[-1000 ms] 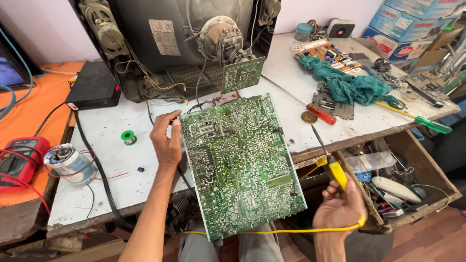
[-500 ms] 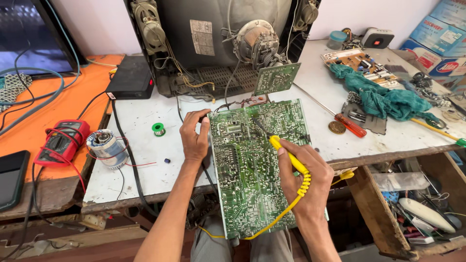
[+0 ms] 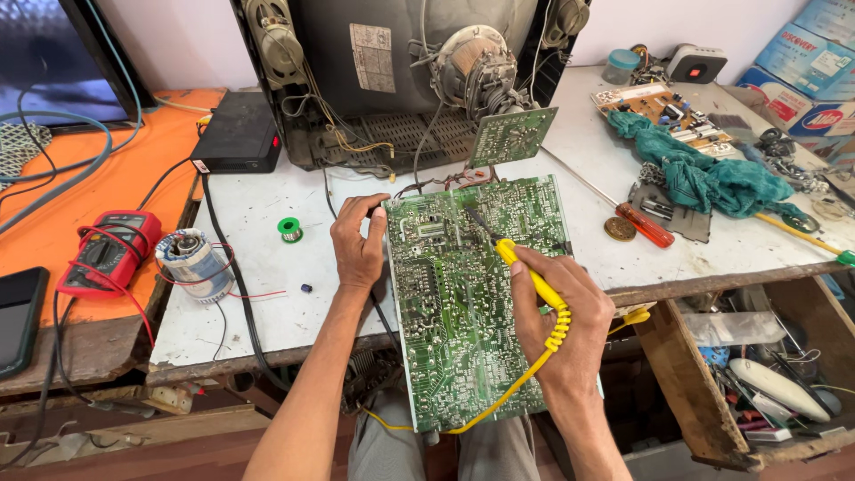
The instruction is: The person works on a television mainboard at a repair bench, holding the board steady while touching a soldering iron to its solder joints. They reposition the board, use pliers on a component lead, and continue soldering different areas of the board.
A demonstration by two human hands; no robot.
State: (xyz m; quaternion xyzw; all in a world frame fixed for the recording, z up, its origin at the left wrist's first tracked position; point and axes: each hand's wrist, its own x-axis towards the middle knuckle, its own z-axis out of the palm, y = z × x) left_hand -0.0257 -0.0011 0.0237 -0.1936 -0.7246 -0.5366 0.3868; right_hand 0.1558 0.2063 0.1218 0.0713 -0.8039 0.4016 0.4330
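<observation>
Gripping soldering iron (image 3: 525, 276), circuit board (image 3: 463, 303)

This is looking like an electronics repair workshop. An opened grey tube television (image 3: 401, 71) is standing with its back exposed on a worn white workbench (image 3: 258, 294). A red handheld multimeter (image 3: 111, 249), a small green solder spool (image 3: 289, 229) and a red-handled screwdriver (image 3: 646, 224) are lying about, and an open wooden drawer (image 3: 686, 392) is overflowing with tools.
</observation>
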